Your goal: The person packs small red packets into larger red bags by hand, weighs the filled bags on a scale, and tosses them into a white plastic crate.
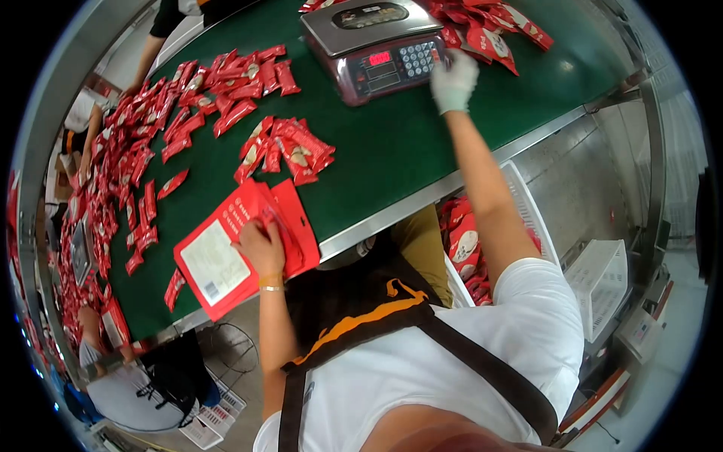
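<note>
My left hand (261,247) is bare and lies on a stack of flat red pouches (218,252) at the table's near edge; its fingers are bent over the top pouch, and what they grip is hard to make out. My right hand (454,79), in a white glove, is at the right side of the digital scale (388,64), by its keypad; its fingers are blurred. The scale's display glows red and a dark oval-patterned item (370,15) rests on its steel plate. A small pile of red packets (290,147) lies just beyond the pouches.
Many red packets (226,79) spread over the green table (376,143), with more red packages (489,34) behind the scale. Below the metal edge, a white crate (527,203) holds red packages. Co-workers' arms reach in at the left; a person (139,392) sits at lower left.
</note>
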Demonstrator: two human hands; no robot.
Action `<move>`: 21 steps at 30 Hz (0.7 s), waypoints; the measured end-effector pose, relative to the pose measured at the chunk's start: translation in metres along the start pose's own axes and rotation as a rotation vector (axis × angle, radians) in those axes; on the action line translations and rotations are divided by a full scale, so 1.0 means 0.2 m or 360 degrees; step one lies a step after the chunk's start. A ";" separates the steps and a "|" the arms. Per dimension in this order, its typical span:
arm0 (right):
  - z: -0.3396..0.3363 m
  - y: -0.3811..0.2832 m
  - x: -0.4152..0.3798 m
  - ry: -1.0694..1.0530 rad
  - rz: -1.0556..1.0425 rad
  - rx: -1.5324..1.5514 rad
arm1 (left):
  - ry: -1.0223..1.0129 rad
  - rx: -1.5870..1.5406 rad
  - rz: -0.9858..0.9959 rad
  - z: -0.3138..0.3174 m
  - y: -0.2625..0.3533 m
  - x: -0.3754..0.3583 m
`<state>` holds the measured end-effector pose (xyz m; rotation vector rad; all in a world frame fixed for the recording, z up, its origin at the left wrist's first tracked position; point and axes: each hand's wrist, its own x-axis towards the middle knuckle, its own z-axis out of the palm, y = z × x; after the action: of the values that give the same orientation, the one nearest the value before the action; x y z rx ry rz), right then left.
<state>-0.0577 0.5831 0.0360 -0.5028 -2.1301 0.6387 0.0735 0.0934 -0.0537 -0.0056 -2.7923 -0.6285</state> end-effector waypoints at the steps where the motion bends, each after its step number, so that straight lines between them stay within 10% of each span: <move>1: 0.00 0.19 0.11 0.0188 -0.0018 -0.0282 | 0.0020 -0.0157 -0.0070 0.00 -0.01 0.00; 6: -0.01 0.74 0.54 -0.0042 0.0121 -0.1038 | 0.0070 -0.0599 -0.0237 -0.06 0.03 0.04; 10: -0.10 0.83 0.76 -0.0118 0.0000 -0.0743 | 0.0320 -0.0529 0.0295 -0.16 0.46 0.21; 16: -0.70 0.28 0.45 0.0774 -0.0080 -0.0397 | -0.0676 -0.1573 0.0482 0.20 1.18 0.33; 21: -0.78 0.20 0.04 -0.0228 0.0564 0.0542 | -0.1509 -0.2234 0.0033 0.43 1.35 0.08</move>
<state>0.0696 0.6615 0.0989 -0.6641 -2.0184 1.2451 0.0517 0.3736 -0.0112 -0.7469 -2.2389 -2.9481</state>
